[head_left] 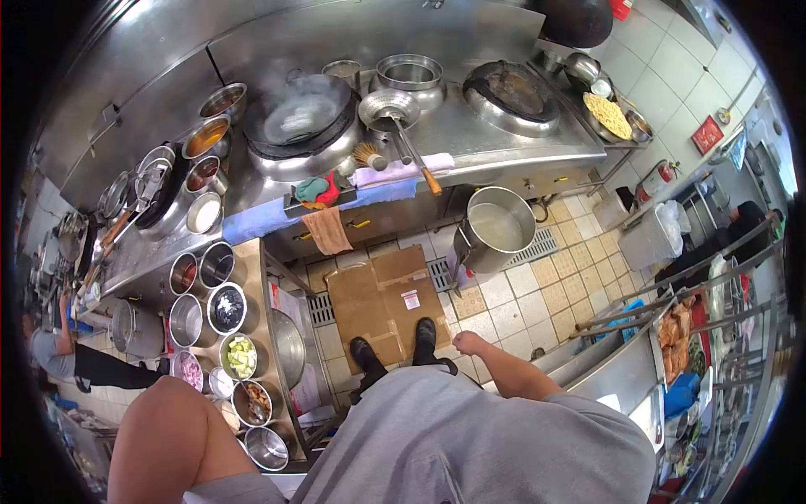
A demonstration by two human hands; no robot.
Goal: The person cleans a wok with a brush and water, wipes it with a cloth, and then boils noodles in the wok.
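Observation:
My right hand (468, 343) hangs low at my right side, over the floor near my shoe. Its fingers look curled, and nothing shows in them. My left arm is bent at the elbow beside the prep bowls; the left hand itself is out of sight. Closest to that arm are bowls of chopped onion (188, 370), green vegetable pieces (238, 357), brown cooked food (252, 402) and a bare steel bowl (266, 448). Ahead, a wok (299, 113) steams on the range. A strainer (389, 107) and a wooden-handled ladle (416, 158) lie to its right.
A tall stockpot (497, 220) of cloudy liquid stands on the floor ahead. Flattened cardboard (378, 294) lies under my shoes. A pan of yellow food (607, 116) is at the range's far right. Another person (59, 353) stands at the left; a metal counter (617, 361) is to my right.

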